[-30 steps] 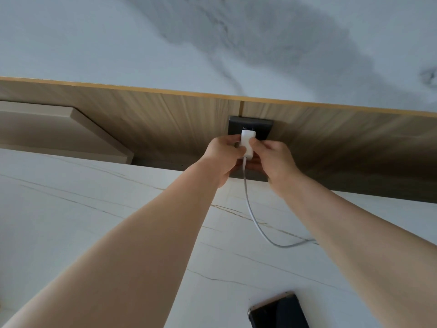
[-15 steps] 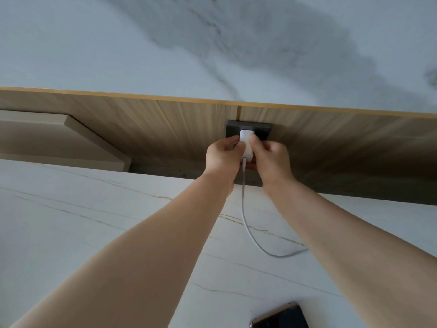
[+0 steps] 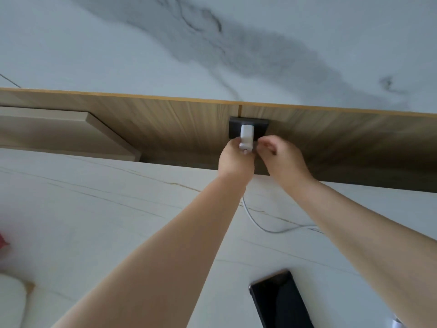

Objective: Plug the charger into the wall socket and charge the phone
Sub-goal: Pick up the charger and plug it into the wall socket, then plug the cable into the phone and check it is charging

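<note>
A white charger (image 3: pixel 246 136) sticks out of the dark wall socket (image 3: pixel 260 127) set in the wooden back panel. My left hand (image 3: pixel 235 159) holds the charger's lower end between its fingers. My right hand (image 3: pixel 281 155) hovers just right of the charger, fingers loosely curled and off it. A white cable (image 3: pixel 267 224) runs from under my left hand down across the marble counter to the right, behind my right forearm. The black phone (image 3: pixel 281 304) lies face up on the counter near the bottom edge.
The white marble counter (image 3: pixel 94 221) reaches the wooden panel (image 3: pixel 165 129). A beige ledge (image 3: pixel 59 133) juts out at the left. A red thing (image 3: pixel 2 241) and a pale rounded object (image 3: pixel 11 301) show at the left edge.
My right hand has let go of the charger and drawn slightly right. The charger now sits in the socket, with my left hand still on it. The view has tilted, showing more of the phone.
</note>
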`<state>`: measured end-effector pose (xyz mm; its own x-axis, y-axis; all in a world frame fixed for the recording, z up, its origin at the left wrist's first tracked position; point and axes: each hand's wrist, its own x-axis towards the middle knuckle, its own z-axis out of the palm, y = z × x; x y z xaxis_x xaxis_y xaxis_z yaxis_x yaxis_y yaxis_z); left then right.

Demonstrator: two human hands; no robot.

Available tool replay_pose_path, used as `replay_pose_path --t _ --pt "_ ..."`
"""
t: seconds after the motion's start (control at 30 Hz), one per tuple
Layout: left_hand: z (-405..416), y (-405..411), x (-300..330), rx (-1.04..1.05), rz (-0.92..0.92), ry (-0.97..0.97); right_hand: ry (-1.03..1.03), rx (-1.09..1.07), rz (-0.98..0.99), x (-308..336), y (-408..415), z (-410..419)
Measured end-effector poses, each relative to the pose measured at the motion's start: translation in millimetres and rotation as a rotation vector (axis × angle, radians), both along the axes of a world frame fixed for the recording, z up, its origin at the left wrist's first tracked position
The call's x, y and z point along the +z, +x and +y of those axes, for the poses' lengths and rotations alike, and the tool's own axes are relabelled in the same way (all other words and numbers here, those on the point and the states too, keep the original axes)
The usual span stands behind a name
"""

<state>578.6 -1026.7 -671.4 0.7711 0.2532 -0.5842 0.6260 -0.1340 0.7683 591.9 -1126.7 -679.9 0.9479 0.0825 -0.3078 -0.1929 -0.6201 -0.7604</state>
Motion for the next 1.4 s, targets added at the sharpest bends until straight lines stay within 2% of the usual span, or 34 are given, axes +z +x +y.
replay_pose_path --t 0.13,0.2,0.27,0.4,0.53,0.63,0.73,0.8,1.03,1.17,1.23,1.33,1.4 --pt "1.8 -39.7 23.5 0.200 -0.006 -0.089 -0.184 0.196 -0.174 25.4 -54.3 -31.6" --pt "2.3 -61.0 32.1 0.263 0.048 -0.138 -0.323 0.332 -0.123 29.5 -80.9 -50.2" --pt "0.7 -83.9 38.0 0.295 0.122 -0.183 -0.430 0.378 -0.055 31.9 -103.3 -71.3" --pt "-12.5 -126.9 46.3 0.382 0.237 -0.338 -0.650 0.240 0.047 36.0 -134.8 -116.2" --pt "-41.8 -157.8 49.9 0.403 0.323 -0.428 -0.687 0.018 0.213 47.3 -157.4 -137.8" --pt "-74.4 -177.7 56.5 0.345 0.367 -0.472 -0.520 -0.055 0.277 54.7 -170.6 -137.9" --pt "-108.2 -196.6 69.3 0.149 0.415 -0.476 -0.053 -0.214 0.326 72.4 -172.7 -122.3" --pt "-127.9 -210.1 82.5 0.009 0.436 -0.492 0.129 -0.250 0.355 87.4 -169.8 -111.4" --pt "-129.1 -214.3 126.9 0.026 0.364 -0.489 0.335 -0.172 0.409 141.4 -163.9 -118.8" --pt "-124.8 -206.3 148.5 -0.019 0.362 -0.514 0.418 -0.235 0.450 158.0 -172.9 -134.1" --pt "-129.2 -206.1 151.1 -0.078 0.380 -0.441 0.546 -0.319 0.485 160.4 -175.8 -139.6" --pt "-139.9 -212.9 153.4 -0.169 0.379 -0.352 0.850 -0.465 0.607 165.0 -175.6 -140.5" --pt "-145.8 -217.7 156.4 -0.155 0.358 -0.371 0.874 -0.451 0.617 169.5 -173.1 -141.2"
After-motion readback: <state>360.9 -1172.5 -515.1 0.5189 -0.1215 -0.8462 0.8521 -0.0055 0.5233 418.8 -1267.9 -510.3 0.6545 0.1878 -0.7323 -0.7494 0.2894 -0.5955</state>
